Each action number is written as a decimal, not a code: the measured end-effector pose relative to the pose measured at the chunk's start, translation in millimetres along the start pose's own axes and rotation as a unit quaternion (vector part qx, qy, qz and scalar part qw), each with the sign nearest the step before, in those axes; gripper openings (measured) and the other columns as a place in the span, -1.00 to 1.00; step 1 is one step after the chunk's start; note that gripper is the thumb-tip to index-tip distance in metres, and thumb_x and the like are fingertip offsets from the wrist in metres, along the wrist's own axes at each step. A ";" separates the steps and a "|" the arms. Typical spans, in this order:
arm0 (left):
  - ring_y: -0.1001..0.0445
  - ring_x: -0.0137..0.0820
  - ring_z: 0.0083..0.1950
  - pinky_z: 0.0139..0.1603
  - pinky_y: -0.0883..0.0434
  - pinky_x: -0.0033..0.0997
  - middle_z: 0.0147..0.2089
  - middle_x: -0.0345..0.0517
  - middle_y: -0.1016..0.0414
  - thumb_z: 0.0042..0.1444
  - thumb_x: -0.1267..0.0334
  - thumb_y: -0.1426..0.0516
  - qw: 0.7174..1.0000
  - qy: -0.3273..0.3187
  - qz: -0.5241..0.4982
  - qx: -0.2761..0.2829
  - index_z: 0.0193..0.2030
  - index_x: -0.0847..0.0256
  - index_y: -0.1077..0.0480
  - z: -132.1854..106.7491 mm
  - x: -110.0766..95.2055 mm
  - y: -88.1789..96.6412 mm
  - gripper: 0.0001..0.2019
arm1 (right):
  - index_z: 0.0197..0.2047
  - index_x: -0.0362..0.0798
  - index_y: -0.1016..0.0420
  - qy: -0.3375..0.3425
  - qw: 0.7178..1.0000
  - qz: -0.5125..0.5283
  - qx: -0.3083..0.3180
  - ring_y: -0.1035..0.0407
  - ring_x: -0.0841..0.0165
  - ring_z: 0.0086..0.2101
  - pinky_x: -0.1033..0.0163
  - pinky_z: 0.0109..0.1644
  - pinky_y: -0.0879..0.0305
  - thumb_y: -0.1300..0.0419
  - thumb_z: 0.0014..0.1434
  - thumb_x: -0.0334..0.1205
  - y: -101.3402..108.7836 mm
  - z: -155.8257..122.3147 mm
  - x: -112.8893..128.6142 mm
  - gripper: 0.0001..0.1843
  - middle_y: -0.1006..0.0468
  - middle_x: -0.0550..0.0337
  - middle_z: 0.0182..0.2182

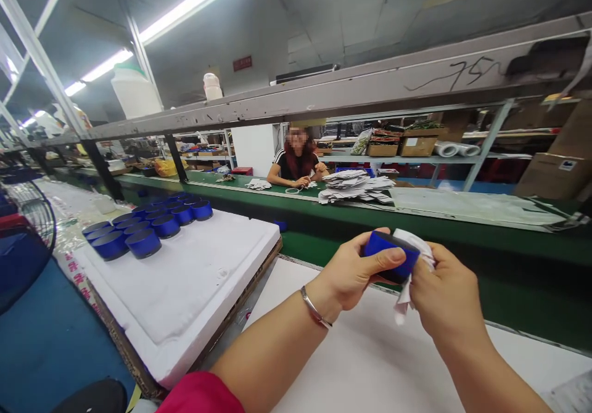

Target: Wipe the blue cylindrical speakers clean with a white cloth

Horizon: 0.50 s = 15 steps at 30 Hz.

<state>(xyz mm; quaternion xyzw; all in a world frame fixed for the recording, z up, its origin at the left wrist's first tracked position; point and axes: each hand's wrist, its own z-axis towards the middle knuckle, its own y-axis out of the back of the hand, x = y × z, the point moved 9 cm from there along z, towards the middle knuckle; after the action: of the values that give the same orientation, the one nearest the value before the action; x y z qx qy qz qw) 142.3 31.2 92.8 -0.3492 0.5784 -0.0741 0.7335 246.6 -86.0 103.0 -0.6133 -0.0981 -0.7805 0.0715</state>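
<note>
A short blue cylinder with dark ends point(388, 254) is held on its side in my left hand point(349, 271), thumb across its wall. It resembles the round blue pieces point(143, 242) standing on the foam slab. In my right hand point(446, 290), closed fingers pinch a white cloth point(411, 240), which lies against the cylinder's right end and hangs down below it. Both hands are raised above the white work surface point(351, 351). My right fingertips are partly hidden behind the cloth.
At left is a white foam slab point(208, 277) carrying several blue cylinders. Beyond my hands runs a green conveyor belt point(305, 240). Across it a person point(298, 160) sits beside a pile of white paper pieces point(354, 186). A long shelf beam point(259, 102) crosses above. A black fan cage point(32, 234) stands far left.
</note>
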 end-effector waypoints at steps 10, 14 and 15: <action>-0.63 -0.22 0.00 0.01 -0.58 -0.30 -0.05 0.00 -0.68 -0.01 -0.17 -0.69 0.998 0.008 -0.065 0.007 -0.06 0.29 -0.65 12.6 7.8 4.1 -0.36 | -0.11 0.05 -0.60 0.022 0.998 0.014 -0.055 -0.44 0.13 -0.34 0.01 -0.24 -0.42 -0.40 -0.09 0.38 18.9 -15.0 22.2 -0.35 -0.54 0.14 -0.36; -0.54 -0.31 -0.12 -0.08 -0.50 -0.32 -0.16 -0.08 -0.62 -0.35 -0.33 -0.75 1.000 -0.004 -0.004 0.019 -0.10 0.29 -0.63 7.7 20.2 -1.9 -0.13 | -0.08 0.11 -0.41 0.083 0.993 -0.059 -0.068 -0.48 0.07 -0.27 -0.03 -0.16 -0.44 -0.23 0.07 0.37 15.1 -25.3 33.1 -0.44 -0.58 0.04 -0.25; -0.55 -0.28 -0.12 -0.07 -0.50 -0.29 -0.16 -0.06 -0.63 -0.37 -0.37 -0.74 1.000 -0.001 0.010 0.020 -0.10 0.30 -0.63 7.1 22.3 -2.1 -0.10 | -0.08 0.11 -0.38 0.060 0.995 -0.060 -0.048 -0.46 0.09 -0.31 -0.01 -0.23 -0.42 -0.22 0.10 0.37 11.7 -20.7 26.5 -0.45 -0.57 0.05 -0.27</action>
<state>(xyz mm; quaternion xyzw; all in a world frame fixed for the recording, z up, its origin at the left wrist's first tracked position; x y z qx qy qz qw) 156.4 21.2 76.9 -0.3283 0.5799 -0.0781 0.7415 223.5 -102.1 124.8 -0.5611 -0.0925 -0.8226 0.0012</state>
